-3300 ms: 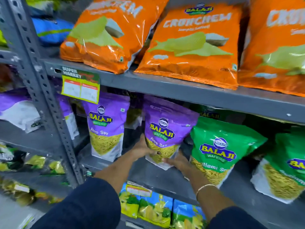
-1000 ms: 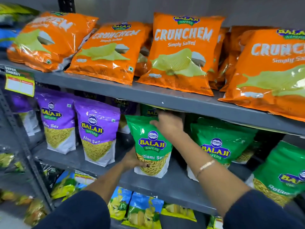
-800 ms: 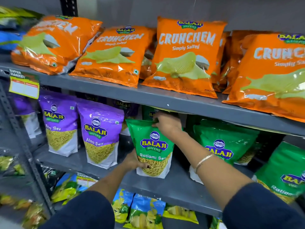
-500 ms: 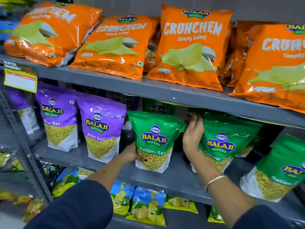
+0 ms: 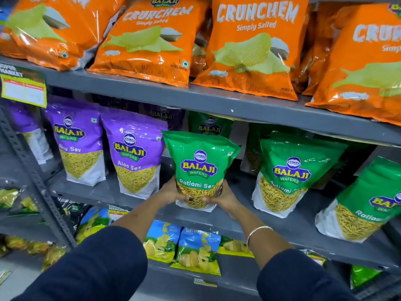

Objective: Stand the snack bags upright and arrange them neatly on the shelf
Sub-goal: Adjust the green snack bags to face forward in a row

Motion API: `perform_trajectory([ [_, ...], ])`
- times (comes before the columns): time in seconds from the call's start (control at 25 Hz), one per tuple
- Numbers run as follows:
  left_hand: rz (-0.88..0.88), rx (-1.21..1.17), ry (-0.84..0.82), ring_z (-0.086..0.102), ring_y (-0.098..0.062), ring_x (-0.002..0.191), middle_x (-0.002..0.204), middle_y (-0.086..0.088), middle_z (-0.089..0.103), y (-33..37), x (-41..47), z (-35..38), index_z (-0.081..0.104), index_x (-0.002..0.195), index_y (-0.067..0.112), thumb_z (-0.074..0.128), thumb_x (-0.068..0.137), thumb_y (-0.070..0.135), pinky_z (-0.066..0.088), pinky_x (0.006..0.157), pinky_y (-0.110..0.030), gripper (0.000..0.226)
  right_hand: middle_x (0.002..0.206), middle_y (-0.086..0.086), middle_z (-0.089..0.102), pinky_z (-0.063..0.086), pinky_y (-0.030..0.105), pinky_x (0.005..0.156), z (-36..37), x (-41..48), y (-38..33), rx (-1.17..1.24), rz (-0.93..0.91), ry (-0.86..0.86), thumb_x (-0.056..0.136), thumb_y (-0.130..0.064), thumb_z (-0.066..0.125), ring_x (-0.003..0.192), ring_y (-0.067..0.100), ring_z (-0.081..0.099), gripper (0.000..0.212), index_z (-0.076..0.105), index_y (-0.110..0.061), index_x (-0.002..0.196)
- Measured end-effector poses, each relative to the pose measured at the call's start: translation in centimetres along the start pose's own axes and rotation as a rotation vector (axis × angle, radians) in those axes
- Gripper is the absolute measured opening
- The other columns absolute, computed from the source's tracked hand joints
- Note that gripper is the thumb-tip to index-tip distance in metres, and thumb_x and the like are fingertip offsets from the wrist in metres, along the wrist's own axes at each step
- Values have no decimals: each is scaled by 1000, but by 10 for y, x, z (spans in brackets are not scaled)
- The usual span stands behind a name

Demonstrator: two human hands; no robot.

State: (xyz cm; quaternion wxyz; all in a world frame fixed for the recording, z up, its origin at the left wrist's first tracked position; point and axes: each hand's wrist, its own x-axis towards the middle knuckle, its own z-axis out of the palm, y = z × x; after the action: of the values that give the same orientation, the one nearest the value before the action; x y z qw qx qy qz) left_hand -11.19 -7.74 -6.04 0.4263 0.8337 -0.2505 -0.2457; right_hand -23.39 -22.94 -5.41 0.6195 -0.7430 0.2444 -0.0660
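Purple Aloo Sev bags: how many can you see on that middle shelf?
2 clearly at the front: one at the left, one beside it, next to the held green bag. More purple packs show partly at the far left and behind; others may be hidden.

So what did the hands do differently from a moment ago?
The right hand left the neighbouring green bag and came back to the front green Ratlami Sev bag. Now both hands grip its lower part, the left hand on the other side, fingers wrapped over its front. The two purple Aloo Sev bags and the orange bags above stayed put.
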Motion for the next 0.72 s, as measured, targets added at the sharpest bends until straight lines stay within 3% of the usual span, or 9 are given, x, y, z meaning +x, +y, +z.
perform_trajectory([
  [0.12, -120, 111, -23, 43, -32, 131, 144, -15, 42, 7, -9, 0, 15, 144, 6, 75, 74, 16, 38, 109, -40, 94, 138, 11, 48, 38, 45, 110, -3, -2, 2, -40, 15, -27, 62, -3, 82, 127, 24, 45, 89, 30, -7, 134],
  [0.24, -490, 615, -344, 56, -30, 115, 129, -19, 46, 29, -24, -7, 22, 143, -1, 64, 83, 36, 46, 95, -39, 83, 131, 14, 50, 47, 47, 99, -23, -4, 15, -238, 99, 54, 64, -15, 82, 119, 29, 53, 77, 39, -6, 128],
  [0.32, -673, 787, -635, 62, -26, 98, 116, -17, 55, 51, -30, -3, 39, 133, 0, 56, 87, 42, 47, 87, -39, 64, 84, 12, 61, 53, 32, 61, -50, -18, 23, -414, 272, 76, 73, -22, 75, 67, 19, 65, 26, 56, -9, 85],
  [0.4, -659, 720, -761, 61, -28, 88, 103, -17, 58, 76, -25, 25, 49, 107, 1, 48, 91, 40, 47, 92, -43, 42, 51, 8, 55, 42, 24, 47, -82, -35, 30, -503, 497, 79, 81, -25, 67, 36, 13, 52, 32, 48, -9, 62],
  [0.44, -559, 665, -748, 61, -30, 89, 103, -19, 58, 90, -24, 45, 48, 100, 1, 47, 93, 37, 46, 97, -45, 37, 53, 11, 59, 44, 26, 54, -99, -47, 30, -524, 568, 118, 84, -27, 64, 43, 16, 57, 29, 51, -6, 68],
  [0.48, -410, 620, -689, 61, -33, 94, 108, -21, 58, 101, -20, 67, 48, 103, 0, 49, 92, 35, 45, 100, -47, 37, 75, 17, 67, 49, 31, 68, -119, -54, 32, -571, 583, 157, 85, -28, 62, 67, 24, 65, 26, 57, -2, 86],
  [0.56, -98, 486, -432, 56, -35, 112, 130, -21, 50, 121, -13, 106, 38, 128, -3, 62, 85, 35, 43, 101, -43, 62, 135, 20, 49, 39, 40, 104, -156, -61, 35, -368, 529, 390, 85, -20, 62, 123, 35, 50, 58, 37, 0, 134],
  [0.64, 60, 232, -238, 40, -30, 134, 151, -14, 32, 135, 3, 138, 16, 145, 2, 71, 78, 28, 37, 108, -37, 91, 148, 22, 32, 31, 43, 111, -185, -67, 39, -51, 324, 506, 81, -10, 66, 135, 37, 36, 79, 18, 0, 144],
  [0.72, 85, -29, -183, 32, -25, 140, 155, -11, 27, 145, 20, 157, 11, 147, 7, 75, 74, 18, 32, 114, -35, 98, 143, 21, 40, 38, 45, 104, -209, -57, 44, 85, 147, 419, 76, 1, 69, 129, 36, 43, 84, 19, -3, 143],
])
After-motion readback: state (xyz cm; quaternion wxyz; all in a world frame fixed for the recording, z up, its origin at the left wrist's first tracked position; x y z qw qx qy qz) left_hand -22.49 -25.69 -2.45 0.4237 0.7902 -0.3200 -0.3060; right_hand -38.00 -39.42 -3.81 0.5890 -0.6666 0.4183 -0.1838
